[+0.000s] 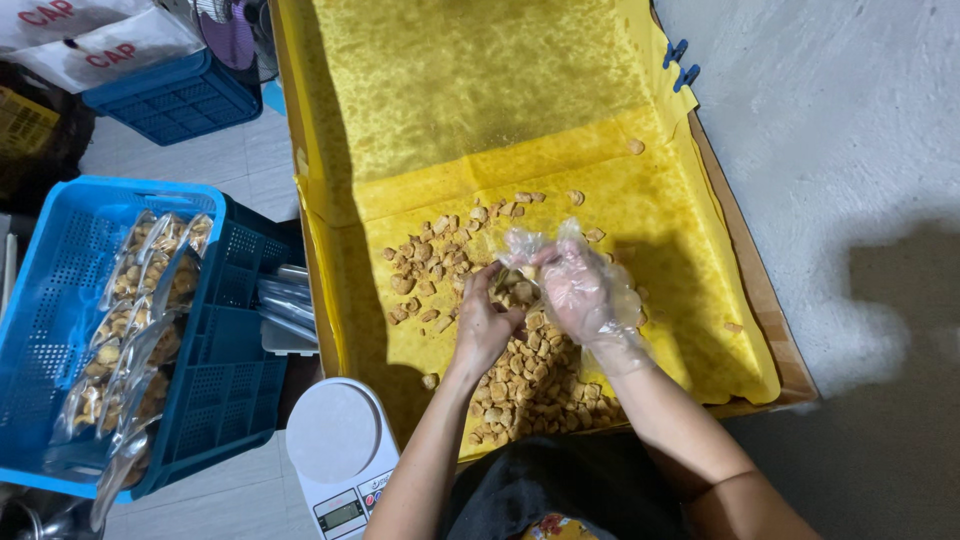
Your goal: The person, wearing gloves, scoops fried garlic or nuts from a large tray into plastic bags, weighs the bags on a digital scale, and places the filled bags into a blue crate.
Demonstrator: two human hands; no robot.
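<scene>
- a blue crate stands at the far left, with sealed clear bags of snacks stacked on edge inside it
- a white kitchen scale sits just right of the crate, beside the tray's near corner
- the bare left hand is curled, fingertips pinched on the loose plastic at the other hand
- golden fried snack pieces lie scattered on the yellow paper lining of a wide cardboard tray, piled under both hands
- the right hand wears a thin clear glove, fingers bent; whether it grips any pieces cannot be told
</scene>
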